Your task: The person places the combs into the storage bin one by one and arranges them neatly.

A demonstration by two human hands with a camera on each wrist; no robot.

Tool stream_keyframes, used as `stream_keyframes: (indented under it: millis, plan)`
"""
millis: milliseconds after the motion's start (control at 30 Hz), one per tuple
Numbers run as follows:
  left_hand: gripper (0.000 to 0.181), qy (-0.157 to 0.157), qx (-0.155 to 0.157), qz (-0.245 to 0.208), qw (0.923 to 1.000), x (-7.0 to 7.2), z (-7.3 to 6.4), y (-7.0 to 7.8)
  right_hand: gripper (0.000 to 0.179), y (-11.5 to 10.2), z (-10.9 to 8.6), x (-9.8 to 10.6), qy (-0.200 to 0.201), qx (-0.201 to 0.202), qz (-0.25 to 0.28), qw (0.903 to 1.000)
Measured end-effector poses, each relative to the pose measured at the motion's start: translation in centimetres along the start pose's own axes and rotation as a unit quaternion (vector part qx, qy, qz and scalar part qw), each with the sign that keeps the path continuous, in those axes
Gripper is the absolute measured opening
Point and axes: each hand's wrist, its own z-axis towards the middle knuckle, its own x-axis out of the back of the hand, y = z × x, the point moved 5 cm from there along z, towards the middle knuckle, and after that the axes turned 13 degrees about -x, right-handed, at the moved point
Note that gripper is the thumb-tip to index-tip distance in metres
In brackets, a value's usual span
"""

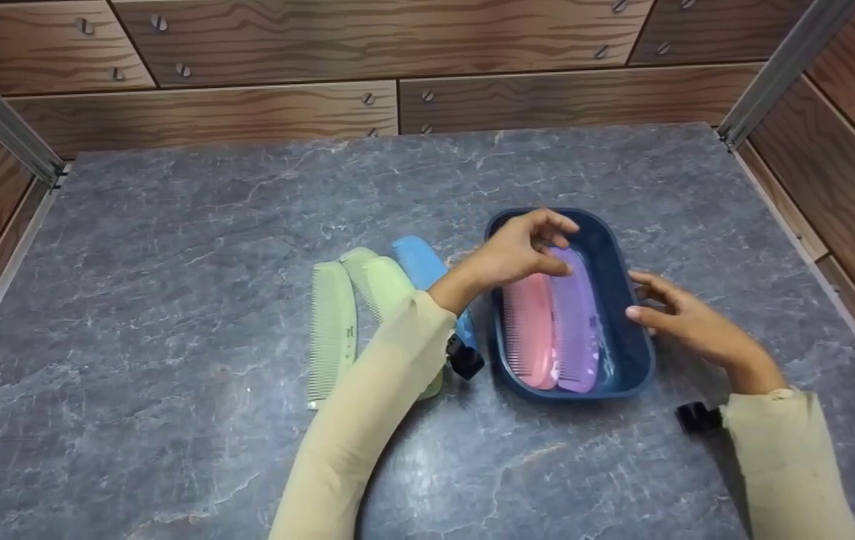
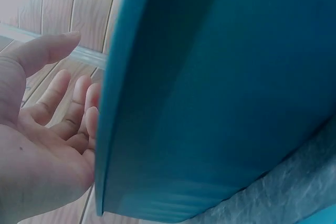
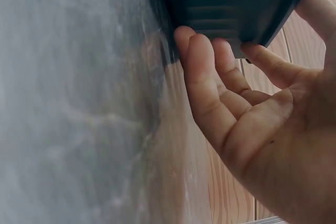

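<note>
Here, two combs, a pink comb (image 1: 529, 330) and a purple comb (image 1: 576, 322), lie in the blue tray (image 1: 634, 352), right of centre. Three remain left of it: two green combs (image 1: 331, 330) and a blue comb (image 1: 418, 260). The left hand (image 1: 521, 247) hovers with loose fingers above the purple comb; the right hand (image 1: 679, 315) touches the tray's right wall, uncurled.

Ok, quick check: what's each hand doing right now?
Left hand: open, fingers relaxed over the purple comb in the blue tub, no grip visible.
Right hand: open, fingers against the tub's outer wall.
</note>
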Motion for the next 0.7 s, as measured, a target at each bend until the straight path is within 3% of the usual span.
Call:
stream_keyframes:
  millis: [200,467,700]
  plan:
    - [0.049,-0.013,0.009,-0.007,0.9999,-0.9,-0.1,-0.4,0.063,-0.1,0.0,-0.1,-0.013,-0.005,0.026,0.9996]
    - [0.051,-0.048,0.024,-0.001,0.9986,-1.9,0.1,-0.9,0.064,-0.1,-0.1,0.0,-0.009,-0.013,0.021,0.9996]
    - [0.053,-0.123,0.044,0.028,0.9911,-2.8,-0.1,-1.3,0.065,-0.1,-0.1,-0.1,-0.014,-0.014,0.028,0.9994]
